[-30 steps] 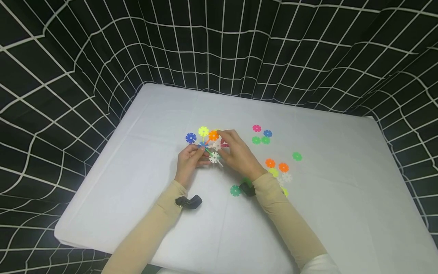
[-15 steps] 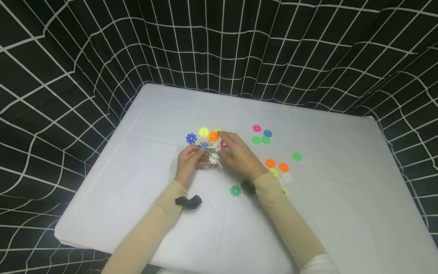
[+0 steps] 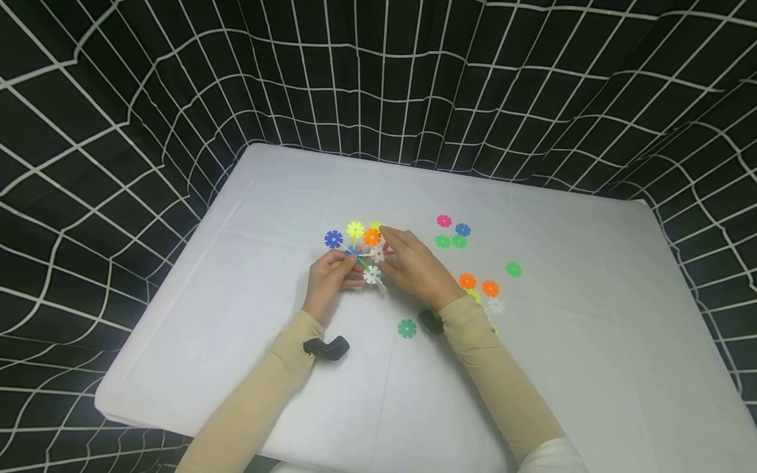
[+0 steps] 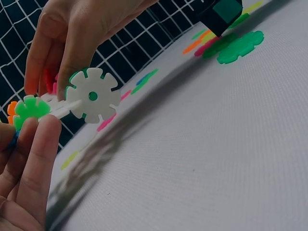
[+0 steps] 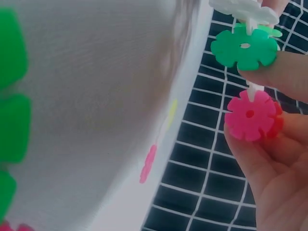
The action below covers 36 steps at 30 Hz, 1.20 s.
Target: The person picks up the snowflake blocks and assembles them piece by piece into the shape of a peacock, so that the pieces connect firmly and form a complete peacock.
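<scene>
A cluster of slotted plastic snowflake discs is joined around a blue disc (image 3: 353, 252). My left hand (image 3: 326, 281) pinches that blue centre with thumb and fingers. Outward from it stand a darker blue disc (image 3: 334, 239), a yellow disc (image 3: 355, 229), an orange disc (image 3: 372, 237) and a white disc (image 3: 372, 274). At the cluster's right side my right hand (image 3: 418, 268) grips a pink disc (image 5: 250, 115), with a red one partly hidden behind it. One finger of that hand touches a green disc (image 5: 244, 46) in the right wrist view.
Loose discs lie flat on the white table (image 3: 266, 217): pink (image 3: 444, 221), blue (image 3: 463, 230) and green ones behind the right hand, orange (image 3: 490, 289) and white (image 3: 494, 306) ones by the right forearm. A green disc (image 3: 407, 328) lies nearer. Black gridded curtain (image 3: 408, 79) surrounds the table.
The joined cluster has shifted slightly to the right and towards me, tilting a little. Both hands keep their hold, and the loose discs stay put.
</scene>
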Each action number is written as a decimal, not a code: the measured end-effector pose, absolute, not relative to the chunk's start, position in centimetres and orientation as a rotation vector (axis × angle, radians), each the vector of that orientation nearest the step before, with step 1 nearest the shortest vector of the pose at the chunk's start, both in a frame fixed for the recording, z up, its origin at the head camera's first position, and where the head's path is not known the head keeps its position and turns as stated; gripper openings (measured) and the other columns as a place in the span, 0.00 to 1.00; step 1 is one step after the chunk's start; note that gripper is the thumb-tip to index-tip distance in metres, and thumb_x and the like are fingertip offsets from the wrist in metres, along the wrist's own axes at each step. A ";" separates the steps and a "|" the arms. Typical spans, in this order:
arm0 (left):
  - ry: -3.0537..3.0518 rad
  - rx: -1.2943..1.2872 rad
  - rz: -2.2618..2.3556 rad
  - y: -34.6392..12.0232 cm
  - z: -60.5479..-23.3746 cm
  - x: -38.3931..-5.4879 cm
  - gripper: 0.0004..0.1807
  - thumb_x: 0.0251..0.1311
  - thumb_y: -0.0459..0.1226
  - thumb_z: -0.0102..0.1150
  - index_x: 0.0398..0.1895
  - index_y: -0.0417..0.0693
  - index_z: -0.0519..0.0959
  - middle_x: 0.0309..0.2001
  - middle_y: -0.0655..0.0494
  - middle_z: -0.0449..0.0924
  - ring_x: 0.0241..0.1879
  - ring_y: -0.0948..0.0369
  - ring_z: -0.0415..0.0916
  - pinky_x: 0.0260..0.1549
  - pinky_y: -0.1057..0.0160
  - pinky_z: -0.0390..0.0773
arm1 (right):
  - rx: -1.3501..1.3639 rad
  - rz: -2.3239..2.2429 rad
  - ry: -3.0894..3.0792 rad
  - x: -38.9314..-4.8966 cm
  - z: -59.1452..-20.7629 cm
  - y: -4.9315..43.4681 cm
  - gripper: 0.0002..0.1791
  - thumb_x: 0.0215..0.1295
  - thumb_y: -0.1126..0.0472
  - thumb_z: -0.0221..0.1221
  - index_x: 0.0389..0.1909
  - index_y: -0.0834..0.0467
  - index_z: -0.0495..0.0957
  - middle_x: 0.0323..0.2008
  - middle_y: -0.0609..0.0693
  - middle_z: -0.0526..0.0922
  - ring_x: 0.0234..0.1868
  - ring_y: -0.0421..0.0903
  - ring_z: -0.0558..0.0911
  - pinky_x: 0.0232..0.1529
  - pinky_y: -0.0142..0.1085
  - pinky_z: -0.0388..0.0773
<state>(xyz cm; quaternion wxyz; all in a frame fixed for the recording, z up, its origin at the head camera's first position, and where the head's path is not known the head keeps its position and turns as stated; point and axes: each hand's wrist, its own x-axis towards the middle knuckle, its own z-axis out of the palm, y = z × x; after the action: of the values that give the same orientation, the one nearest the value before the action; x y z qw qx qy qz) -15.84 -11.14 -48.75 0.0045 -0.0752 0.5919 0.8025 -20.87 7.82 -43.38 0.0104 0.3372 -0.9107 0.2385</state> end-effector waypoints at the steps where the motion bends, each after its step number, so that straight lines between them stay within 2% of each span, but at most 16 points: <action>1: 1.851 -0.239 2.517 -11.1 -48.7 -15.8 0.05 0.72 0.32 0.55 0.36 0.42 0.73 0.30 0.58 0.85 0.29 0.62 0.86 0.38 0.58 0.89 | 1.047 0.745 -2.841 -20.9 -43.4 7.8 0.37 0.66 0.61 0.67 0.73 0.63 0.64 0.70 0.59 0.73 0.67 0.55 0.76 0.70 0.46 0.73; 8: 1.853 -0.249 2.520 -11.1 -48.8 -15.8 0.05 0.72 0.32 0.55 0.36 0.41 0.73 0.29 0.58 0.85 0.28 0.62 0.86 0.38 0.59 0.89 | 1.017 0.760 -2.863 -20.8 -43.6 7.6 0.37 0.66 0.61 0.66 0.74 0.62 0.64 0.69 0.59 0.73 0.70 0.56 0.74 0.71 0.47 0.72; 27: 1.908 -0.220 2.454 -11.2 -48.7 -15.7 0.06 0.72 0.32 0.55 0.42 0.35 0.74 0.30 0.58 0.86 0.31 0.63 0.86 0.38 0.60 0.89 | 1.042 0.765 -2.867 -21.0 -43.6 7.9 0.36 0.65 0.62 0.65 0.73 0.62 0.65 0.61 0.59 0.79 0.62 0.55 0.79 0.66 0.45 0.77; 32: 1.894 -0.219 2.479 -11.2 -48.6 -15.7 0.05 0.72 0.32 0.55 0.41 0.37 0.74 0.30 0.59 0.85 0.31 0.63 0.86 0.38 0.59 0.89 | 1.013 0.873 -2.965 -21.3 -43.4 8.0 0.41 0.66 0.59 0.65 0.77 0.55 0.59 0.62 0.56 0.78 0.61 0.53 0.80 0.65 0.46 0.79; 36: 1.844 -0.220 2.517 -11.2 -48.5 -15.7 0.04 0.72 0.33 0.55 0.40 0.38 0.74 0.30 0.58 0.85 0.30 0.62 0.86 0.39 0.58 0.89 | 0.970 1.120 -3.041 -22.0 -43.2 9.1 0.40 0.70 0.55 0.62 0.79 0.49 0.56 0.67 0.54 0.75 0.67 0.54 0.76 0.69 0.51 0.74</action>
<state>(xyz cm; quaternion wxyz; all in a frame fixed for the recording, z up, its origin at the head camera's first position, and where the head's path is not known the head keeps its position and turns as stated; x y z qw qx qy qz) -15.71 -11.18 -48.52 0.0068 -0.0704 0.5896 0.8046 -21.96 9.15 -43.22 -0.1203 0.2845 -0.8925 0.3287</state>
